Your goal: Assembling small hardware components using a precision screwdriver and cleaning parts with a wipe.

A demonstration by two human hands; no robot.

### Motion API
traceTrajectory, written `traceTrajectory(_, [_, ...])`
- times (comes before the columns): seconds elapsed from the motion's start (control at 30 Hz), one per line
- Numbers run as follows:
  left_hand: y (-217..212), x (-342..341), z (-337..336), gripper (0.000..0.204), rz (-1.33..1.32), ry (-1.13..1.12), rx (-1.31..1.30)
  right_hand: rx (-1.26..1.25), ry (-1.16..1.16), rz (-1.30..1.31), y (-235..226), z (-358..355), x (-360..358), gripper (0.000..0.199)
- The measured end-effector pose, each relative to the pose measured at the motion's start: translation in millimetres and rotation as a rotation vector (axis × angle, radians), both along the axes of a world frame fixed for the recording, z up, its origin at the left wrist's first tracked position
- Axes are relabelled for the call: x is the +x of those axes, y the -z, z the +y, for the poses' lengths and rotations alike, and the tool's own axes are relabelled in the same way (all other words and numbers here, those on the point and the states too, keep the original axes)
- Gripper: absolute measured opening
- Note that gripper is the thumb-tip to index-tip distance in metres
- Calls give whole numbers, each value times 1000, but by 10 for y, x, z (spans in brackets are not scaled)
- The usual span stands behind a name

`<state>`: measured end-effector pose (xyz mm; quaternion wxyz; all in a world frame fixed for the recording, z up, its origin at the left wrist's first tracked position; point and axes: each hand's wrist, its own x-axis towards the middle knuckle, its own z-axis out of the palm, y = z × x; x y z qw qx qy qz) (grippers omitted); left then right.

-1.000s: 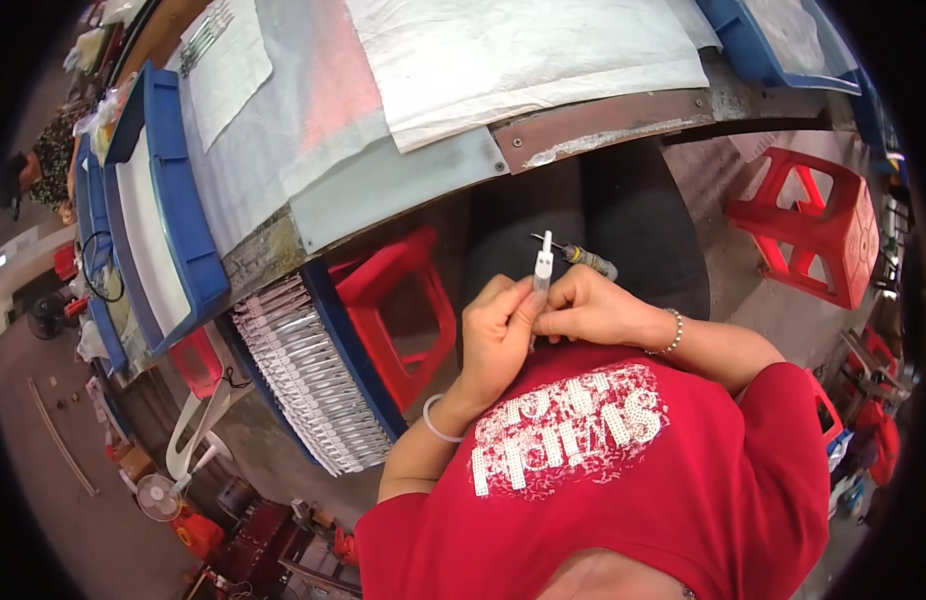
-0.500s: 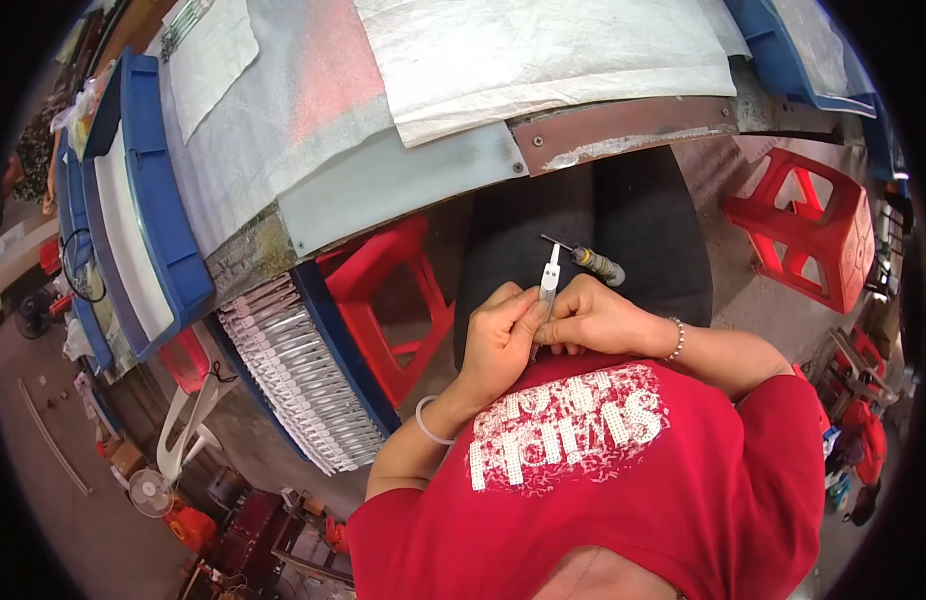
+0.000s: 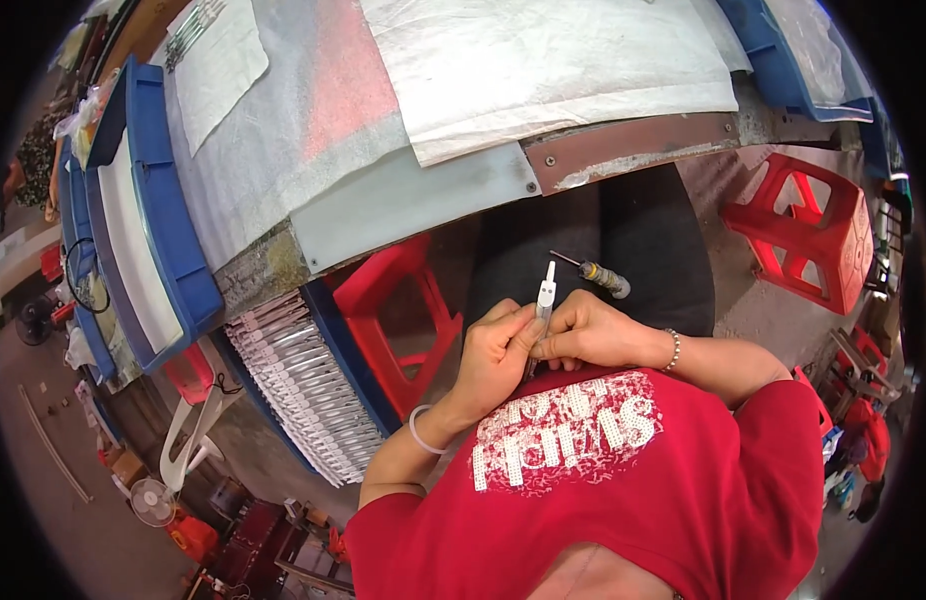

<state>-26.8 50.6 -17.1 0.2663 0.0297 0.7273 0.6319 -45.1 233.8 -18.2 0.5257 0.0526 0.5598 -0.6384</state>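
In front of my chest, both hands hold a slim piece with a white plastic end (image 3: 547,294) that has a narrow tip and two dark dots. Its lower, metallic-looking part is mostly covered by my fingers. My left hand (image 3: 499,348), at a wristband, grips it between thumb and fingers. Against its other side, my right hand (image 3: 595,330) has thumb and fingertips pressed closed on the same piece. A screwdriver (image 3: 607,280) with a greyish handle and yellow band lies on my dark-trousered lap, just beyond the right hand.
The worktable's pale front edge strip (image 3: 413,208) runs ahead of my lap. White sheets (image 3: 563,70) cover its top. Blue bins (image 3: 173,200) stand at the left. Below, a blue-sided tray (image 3: 348,350) holds rows of white-and-silver pieces. Red stools (image 3: 843,235) stand either side.
The whole view has shifted slightly, with table and lap sitting lower in the picture. Both hands keep hold of the white-ended piece, which tilts a little differently.
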Motion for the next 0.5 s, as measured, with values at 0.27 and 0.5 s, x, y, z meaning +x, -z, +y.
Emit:
traceTrajectory(0.27, [-34,-24,-63,14,39,46,-42,-19,-12,-17,-10,-33,-30,26])
traceTrajectory(0.5, [-25,-46,-96,16,-46,49,-31,-34,-15,-26,29,-41,-41,28])
